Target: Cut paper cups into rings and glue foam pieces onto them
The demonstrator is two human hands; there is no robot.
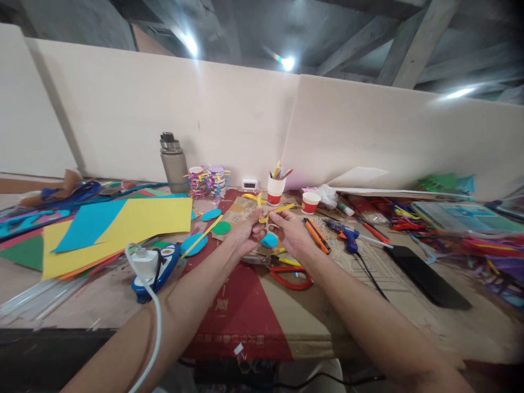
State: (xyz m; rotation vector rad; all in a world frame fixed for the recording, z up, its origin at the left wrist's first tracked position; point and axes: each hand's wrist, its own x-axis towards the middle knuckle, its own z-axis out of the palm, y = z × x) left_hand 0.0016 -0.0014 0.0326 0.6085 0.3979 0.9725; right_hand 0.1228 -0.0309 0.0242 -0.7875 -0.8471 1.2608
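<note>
A long wooden tabletop (254, 327), partly covered by a red panel, runs along a pale partition wall (229, 120) and is crowded with craft supplies. To the left lies a large yellow paper sheet (135, 221) with a blue paper sheet (88, 224) on top of it. On the right rests a flat black rectangular slab (429, 275), and beyond it a heap of coloured pipe cleaners and strips (483, 245). A grey drinking bottle with a dark cap (174, 164) stands against the wall, near a stack of small multicoloured paper pieces (208, 181). At the left front edge sits a white plug adapter (144, 261) with a white cable, against a blue-and-white device (164, 267). A blue hot glue gun (347, 233) and an orange utility knife (317, 236) lie to the right of the hands; red-handled scissors (289, 275) lie just below them. Two red-and-white paper cups stand behind, one (275, 191) holding pencils, the other (310, 202) beside it.

Over the middle of the tabletop, the left hand (245, 232) and right hand (289, 229) meet, fingers pinched together on a thin yellow paper strip (278, 209) held between them. A small blue paper oval (269, 240) sits just under the two hands, touching their fingers.
</note>
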